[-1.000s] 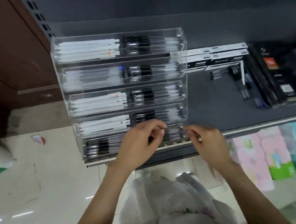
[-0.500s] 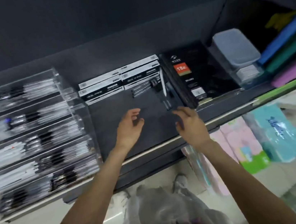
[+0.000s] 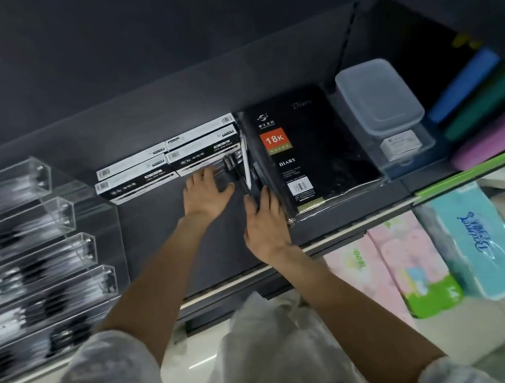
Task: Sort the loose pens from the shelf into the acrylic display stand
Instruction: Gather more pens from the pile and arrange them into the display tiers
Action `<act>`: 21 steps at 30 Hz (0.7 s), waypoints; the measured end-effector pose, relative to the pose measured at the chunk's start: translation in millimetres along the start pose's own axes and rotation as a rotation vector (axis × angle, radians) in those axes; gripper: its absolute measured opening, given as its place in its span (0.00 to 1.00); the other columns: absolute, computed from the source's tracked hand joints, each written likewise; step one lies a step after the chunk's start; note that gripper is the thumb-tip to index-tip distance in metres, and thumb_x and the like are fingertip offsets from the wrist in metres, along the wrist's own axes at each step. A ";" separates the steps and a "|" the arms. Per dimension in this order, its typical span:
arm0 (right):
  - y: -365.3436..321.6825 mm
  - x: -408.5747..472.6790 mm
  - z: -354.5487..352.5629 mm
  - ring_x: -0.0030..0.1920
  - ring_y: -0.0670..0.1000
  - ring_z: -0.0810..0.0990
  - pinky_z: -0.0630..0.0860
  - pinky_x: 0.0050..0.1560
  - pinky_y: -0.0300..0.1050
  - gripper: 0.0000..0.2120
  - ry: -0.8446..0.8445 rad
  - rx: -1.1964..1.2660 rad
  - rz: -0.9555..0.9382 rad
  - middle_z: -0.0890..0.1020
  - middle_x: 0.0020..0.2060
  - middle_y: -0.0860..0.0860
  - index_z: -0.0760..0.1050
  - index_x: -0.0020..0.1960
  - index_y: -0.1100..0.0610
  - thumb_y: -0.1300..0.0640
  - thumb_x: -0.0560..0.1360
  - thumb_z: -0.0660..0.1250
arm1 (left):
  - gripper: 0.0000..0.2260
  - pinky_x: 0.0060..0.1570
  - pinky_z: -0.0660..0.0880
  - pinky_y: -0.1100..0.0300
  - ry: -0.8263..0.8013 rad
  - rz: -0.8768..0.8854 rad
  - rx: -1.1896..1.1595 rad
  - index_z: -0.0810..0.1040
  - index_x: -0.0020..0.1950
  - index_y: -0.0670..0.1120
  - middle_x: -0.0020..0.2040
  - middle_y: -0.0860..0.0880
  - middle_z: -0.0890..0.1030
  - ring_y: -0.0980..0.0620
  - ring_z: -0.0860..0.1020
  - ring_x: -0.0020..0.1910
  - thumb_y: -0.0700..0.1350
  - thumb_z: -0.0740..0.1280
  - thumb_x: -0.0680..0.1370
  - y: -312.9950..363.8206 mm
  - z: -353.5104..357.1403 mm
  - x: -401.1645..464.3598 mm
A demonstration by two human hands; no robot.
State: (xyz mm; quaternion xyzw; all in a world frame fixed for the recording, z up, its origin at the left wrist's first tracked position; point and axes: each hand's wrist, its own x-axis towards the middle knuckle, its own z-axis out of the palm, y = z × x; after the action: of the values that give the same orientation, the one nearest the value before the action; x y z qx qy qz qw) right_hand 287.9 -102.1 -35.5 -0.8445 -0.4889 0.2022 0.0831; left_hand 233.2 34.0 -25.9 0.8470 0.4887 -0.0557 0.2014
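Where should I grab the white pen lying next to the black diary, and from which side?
Pinch the white pen at mid-barrel, coming from above with the right hand. It lies flat, lengthwise front to back, wedged between the black pens and the diary, so a sideways approach looks blocked; thumb and fingertip should slip down either side.

A stationery shop aisle.

Dark retail shelf (image 3: 160, 235) stocked with barcoded pen boxes (image 3: 134, 181), a shrink-wrapped diary (image 3: 304, 158), a filled acrylic display stand (image 3: 28, 253), and tissue packs (image 3: 482, 241) below.
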 end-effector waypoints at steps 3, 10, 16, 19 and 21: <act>1.7 1.6 5.1 0.74 0.64 0.47 0.52 0.72 0.56 0.35 -0.011 -0.063 -0.012 0.49 0.74 0.66 0.48 0.76 0.60 0.56 0.75 0.64 | 0.36 0.69 0.58 0.46 0.005 -0.020 0.071 0.57 0.76 0.44 0.73 0.40 0.61 0.40 0.59 0.72 0.65 0.58 0.76 7.6 7.9 8.8; -2.6 -3.5 10.4 0.74 0.63 0.51 0.54 0.72 0.57 0.33 -0.083 -0.068 -0.230 0.51 0.74 0.64 0.51 0.76 0.60 0.57 0.76 0.63 | 0.42 0.64 0.63 0.49 0.079 0.044 0.272 0.64 0.70 0.43 0.66 0.40 0.66 0.41 0.64 0.65 0.75 0.53 0.70 13.5 16.8 17.5; 8.5 -4.1 14.2 0.66 0.64 0.67 0.69 0.64 0.58 0.22 0.069 0.129 -0.232 0.69 0.66 0.61 0.73 0.62 0.62 0.65 0.67 0.69 | 0.39 0.63 0.63 0.51 0.058 0.087 0.177 0.58 0.74 0.44 0.67 0.42 0.65 0.43 0.63 0.65 0.67 0.63 0.72 12.6 27.0 12.9; 12.7 -3.2 13.7 0.61 0.63 0.72 0.75 0.55 0.55 0.18 0.110 0.159 -0.206 0.72 0.63 0.62 0.74 0.56 0.63 0.67 0.66 0.69 | 0.33 0.63 0.64 0.51 0.063 0.119 0.141 0.63 0.71 0.44 0.66 0.42 0.66 0.43 0.64 0.65 0.63 0.64 0.74 5.0 25.9 13.4; 13.0 -0.5 13.3 0.64 0.63 0.69 0.73 0.59 0.54 0.19 0.107 0.135 -0.154 0.69 0.65 0.63 0.73 0.60 0.65 0.66 0.69 0.68 | 0.30 0.62 0.65 0.50 0.063 0.136 0.113 0.64 0.70 0.43 0.65 0.42 0.67 0.42 0.65 0.64 0.60 0.64 0.75 -1.5 26.6 11.1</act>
State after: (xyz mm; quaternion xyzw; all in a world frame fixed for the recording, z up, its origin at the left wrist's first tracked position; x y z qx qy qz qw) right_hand 292.4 -109.8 -51.8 -0.8066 -0.5323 0.1824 0.1810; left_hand 240.4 33.0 -53.9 0.8896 0.4323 -0.0427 0.1413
